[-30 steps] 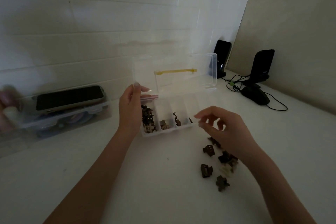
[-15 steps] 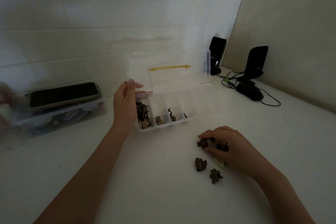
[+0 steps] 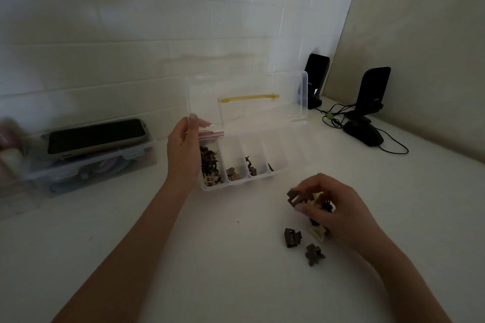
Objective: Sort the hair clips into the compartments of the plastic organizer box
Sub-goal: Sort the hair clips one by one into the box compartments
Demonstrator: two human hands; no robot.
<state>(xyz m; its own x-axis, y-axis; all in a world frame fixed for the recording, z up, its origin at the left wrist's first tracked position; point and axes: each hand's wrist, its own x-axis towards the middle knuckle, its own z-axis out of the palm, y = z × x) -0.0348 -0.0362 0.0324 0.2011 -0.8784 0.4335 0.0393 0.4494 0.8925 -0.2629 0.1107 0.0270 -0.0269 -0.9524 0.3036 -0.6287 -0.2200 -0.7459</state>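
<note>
The step in hand looks like a pick-up from the loose pile: the right hand (image 3: 333,207) is down on the white table (image 3: 157,257), its fingers curled over a small heap of hair clips, with a dark brown clip (image 3: 293,198) at its fingertips and a cream clip (image 3: 319,196) showing under the palm; whether it grips one clip or several cannot be told. Just near of that hand lie three more loose clips, a dark square clip (image 3: 291,238), a dark star-shaped clip (image 3: 314,254) and a pale clip (image 3: 318,232) partly under the hand. The left hand (image 3: 185,149) steadies the plastic organizer box (image 3: 265,177) at its left end, thumb and fingers pinching the corner of the raised clear lid (image 3: 246,84), so the box stands open. The box sits far and left of the pile; its leftmost compartment is well filled with clips, the next three hold a few each, and any compartments further right look empty. The next move, as I judge it, calls for lifting the held clip clear of its neighbours, matching its kind to a compartment, and dropping it in while the lid is held back.
</note>
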